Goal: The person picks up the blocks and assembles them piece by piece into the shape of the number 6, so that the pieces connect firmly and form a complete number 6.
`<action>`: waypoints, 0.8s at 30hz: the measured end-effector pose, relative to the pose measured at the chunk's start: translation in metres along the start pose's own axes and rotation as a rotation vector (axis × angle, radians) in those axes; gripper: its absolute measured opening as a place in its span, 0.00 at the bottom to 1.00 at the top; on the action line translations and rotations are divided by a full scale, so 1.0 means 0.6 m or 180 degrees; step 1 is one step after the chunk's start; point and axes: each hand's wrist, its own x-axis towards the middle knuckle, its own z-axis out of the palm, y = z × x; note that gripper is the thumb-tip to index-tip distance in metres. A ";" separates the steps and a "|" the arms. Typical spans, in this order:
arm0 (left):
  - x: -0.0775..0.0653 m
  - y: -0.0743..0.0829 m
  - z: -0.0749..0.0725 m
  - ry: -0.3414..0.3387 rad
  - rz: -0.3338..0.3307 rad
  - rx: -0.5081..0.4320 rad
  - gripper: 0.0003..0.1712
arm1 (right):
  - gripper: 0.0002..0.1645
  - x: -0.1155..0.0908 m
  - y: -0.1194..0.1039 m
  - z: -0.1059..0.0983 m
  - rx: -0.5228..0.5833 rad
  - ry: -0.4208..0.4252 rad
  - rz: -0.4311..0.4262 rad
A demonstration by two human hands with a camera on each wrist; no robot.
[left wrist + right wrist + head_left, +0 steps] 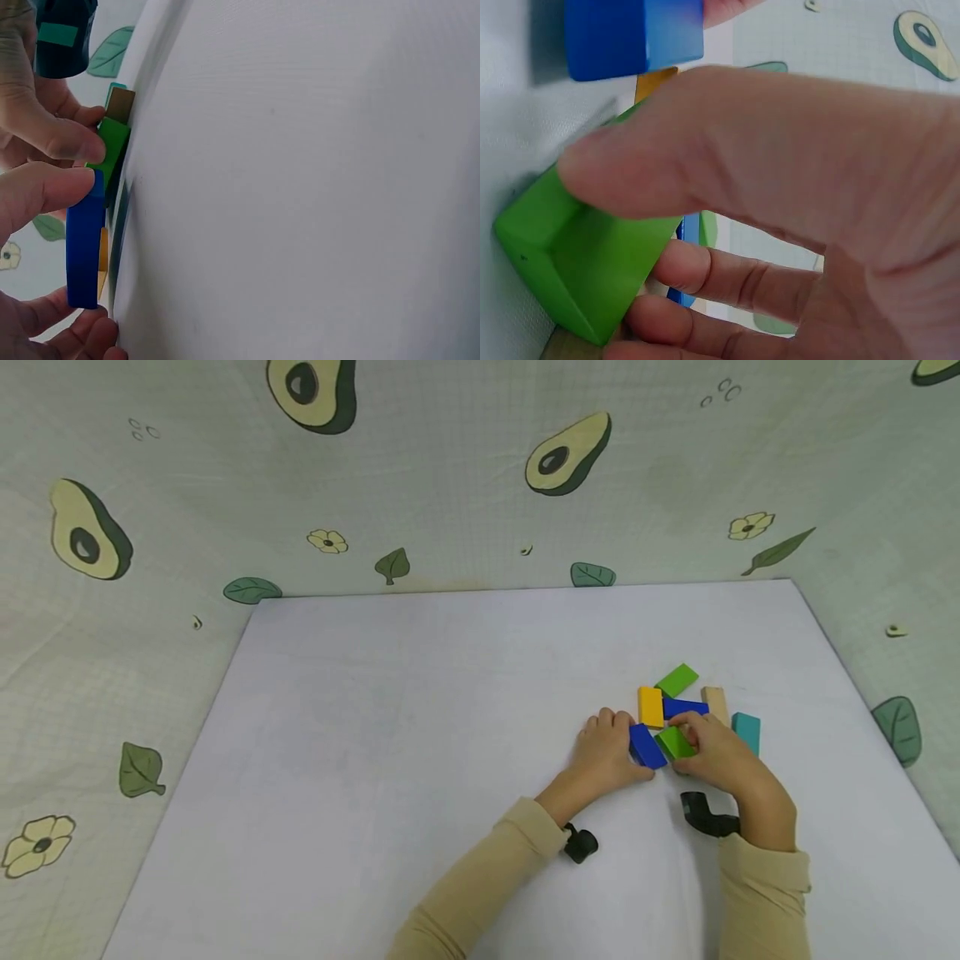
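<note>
My left hand [600, 753] holds a blue block [647, 747] between thumb and fingers. In the left wrist view that blue block [84, 240] spans from the thumb tip down to the fingers. Just to its right, my right hand [722, 758] pinches a green block [676, 742]; the thumb lies across the green block [592, 277] in the right wrist view. The two held blocks are close together at one corner. Behind them are a yellow block [650, 707] and a second blue block [684, 707], side by side.
Another green block [678, 680] lies at the back of the group. A wooden block [716, 703] and a teal block [747, 732] are on its right side, near my right hand. White cloth [390, 735] covers the table, and an avocado-print sheet [450, 468] hangs behind.
</note>
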 end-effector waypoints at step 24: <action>-0.029 -0.066 -0.049 0.0096 -0.0121 -0.0289 0.40 | 0.32 0.005 0.002 0.005 0.0154 0.0125 -0.0160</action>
